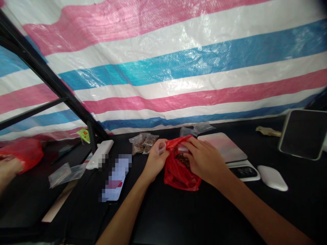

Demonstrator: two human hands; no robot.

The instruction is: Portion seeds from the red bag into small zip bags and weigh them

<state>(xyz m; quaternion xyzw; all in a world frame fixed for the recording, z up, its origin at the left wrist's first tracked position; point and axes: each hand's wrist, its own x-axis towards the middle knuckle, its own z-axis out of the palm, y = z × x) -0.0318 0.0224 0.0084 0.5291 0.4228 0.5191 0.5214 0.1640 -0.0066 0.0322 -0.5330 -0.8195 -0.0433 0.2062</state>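
A red plastic bag (178, 177) lies open on the black table, with small brown grains (184, 160) inside. My left hand (154, 161) is closed at the bag's left rim, around a small clear plastic bag (160, 147) whose rounded mouth faces up. Over the red bag's opening, my right hand (204, 158) has its fingers closed on a small clear plastic container (182, 149), its exact kind partly hidden by the fingers. Behind my left hand lie small clear bags filled with brown pieces (144, 143).
A flat scale (222, 144) and a white rounded case (273, 177) stand right. Farther right is a dark-screened device (302, 134). Left are a phone (117, 180), a white bar (100, 154) and a black frame post (91, 136). Beyond it, another person's hand (10, 168) touches a red bag (29, 154).
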